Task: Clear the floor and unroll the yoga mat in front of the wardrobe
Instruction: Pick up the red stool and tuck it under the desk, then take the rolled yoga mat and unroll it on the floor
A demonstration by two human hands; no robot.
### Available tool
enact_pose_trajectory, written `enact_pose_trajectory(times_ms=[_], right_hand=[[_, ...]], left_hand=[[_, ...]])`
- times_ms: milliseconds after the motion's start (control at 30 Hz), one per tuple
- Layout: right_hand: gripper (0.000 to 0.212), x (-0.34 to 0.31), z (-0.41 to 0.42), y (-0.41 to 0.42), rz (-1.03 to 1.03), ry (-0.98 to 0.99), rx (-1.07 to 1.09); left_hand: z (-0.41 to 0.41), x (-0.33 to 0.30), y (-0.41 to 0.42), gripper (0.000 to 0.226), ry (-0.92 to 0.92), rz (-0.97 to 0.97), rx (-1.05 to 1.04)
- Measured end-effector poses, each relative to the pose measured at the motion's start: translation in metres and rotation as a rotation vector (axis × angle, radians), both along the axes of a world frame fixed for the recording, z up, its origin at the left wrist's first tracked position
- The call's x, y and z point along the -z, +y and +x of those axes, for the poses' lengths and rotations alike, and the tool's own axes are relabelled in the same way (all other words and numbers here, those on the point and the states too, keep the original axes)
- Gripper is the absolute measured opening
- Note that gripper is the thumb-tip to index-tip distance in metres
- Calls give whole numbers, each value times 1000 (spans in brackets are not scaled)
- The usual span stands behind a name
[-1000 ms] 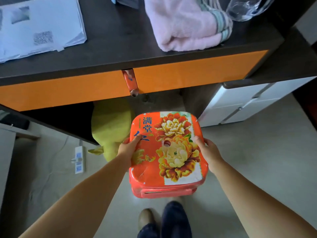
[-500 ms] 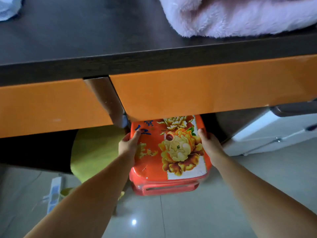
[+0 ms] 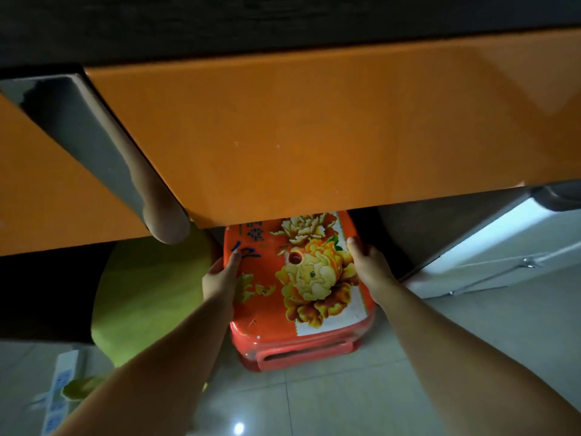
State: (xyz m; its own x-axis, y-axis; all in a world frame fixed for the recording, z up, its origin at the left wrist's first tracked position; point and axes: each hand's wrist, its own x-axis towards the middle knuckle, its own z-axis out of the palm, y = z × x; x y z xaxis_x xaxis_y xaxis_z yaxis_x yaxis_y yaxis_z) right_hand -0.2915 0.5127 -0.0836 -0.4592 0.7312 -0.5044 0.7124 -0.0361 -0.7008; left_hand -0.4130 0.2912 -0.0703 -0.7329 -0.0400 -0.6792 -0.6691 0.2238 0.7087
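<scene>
While my forearms reach out over the pale tiled floor [image 3: 361, 401], my left hand [image 3: 220, 278] is clamped on the left edge of the stool [image 3: 298, 297], thumb lying on its top and fingers wrapped down the side out of sight. My right hand [image 3: 371, 269] grips the right edge the same way, thumb on the printed seat. That seat is red-orange with big yellow flowers, blue characters and a small round hole in the middle; its near rim hangs above the tiles, and I cannot tell whether its legs touch the ground. Its far end is hidden beneath the orange drawer front [image 3: 314, 136]. Just left of it sits a green bag [image 3: 147, 291], and nearer me on the left lies a white power strip [image 3: 59, 394]. To the right stands a white cabinet [image 3: 490, 253]. A drawer handle [image 3: 125, 171] juts down between the two orange fronts, below the dark desk edge [image 3: 283, 17].
</scene>
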Motion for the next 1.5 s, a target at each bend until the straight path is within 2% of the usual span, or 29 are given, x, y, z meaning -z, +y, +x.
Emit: enact_pose_trajectory(times_ms=[133, 233, 333, 400, 467, 567, 600, 700, 800, 867, 1033, 1100, 1267, 1500], right_hand=[[57, -11, -1, -3, 24, -99, -86], [63, -37, 3, -16, 76, -174, -177], [65, -79, 21, -33, 167, -264, -270], [58, -115, 43, -44, 167, -300, -367], [47, -153, 68, -52, 177, -310, -440], [24, -220, 106, -62, 203, -345, -448], [23, -239, 116, -65, 208, -367, -441], [34, -309, 153, -72, 241, -423, -406], [23, -388, 199, -90, 280, -465, -350], [25, -433, 231, -107, 305, -507, -294], [35, -518, 312, -150, 359, -577, -136], [35, -549, 367, -170, 391, -610, -29], [37, -587, 479, -226, 381, -692, 156], [37, -618, 627, -349, 329, -755, 446]], left_hand=[[-2, -6, 3, 49, -21, -8, 83], [9, -28, 10, 47, 55, -232, 261], [35, -73, 17, 60, 84, -401, 340], [57, -113, 21, 56, 84, -412, 457], [79, -154, 28, 41, 64, -377, 625], [106, -228, 39, 33, 71, -312, 839], [113, -245, 43, 33, 77, -297, 909], [143, -311, 51, 33, 189, -352, 1169], [185, -385, 46, 33, 396, -410, 1429], [213, -426, 41, 34, 522, -432, 1602], [286, -506, 34, 37, 687, -399, 1861], [337, -535, 30, 42, 835, -346, 1969], [450, -578, 4, 46, 1098, -203, 2155], [618, -608, -63, 38, 1200, 19, 2368]])
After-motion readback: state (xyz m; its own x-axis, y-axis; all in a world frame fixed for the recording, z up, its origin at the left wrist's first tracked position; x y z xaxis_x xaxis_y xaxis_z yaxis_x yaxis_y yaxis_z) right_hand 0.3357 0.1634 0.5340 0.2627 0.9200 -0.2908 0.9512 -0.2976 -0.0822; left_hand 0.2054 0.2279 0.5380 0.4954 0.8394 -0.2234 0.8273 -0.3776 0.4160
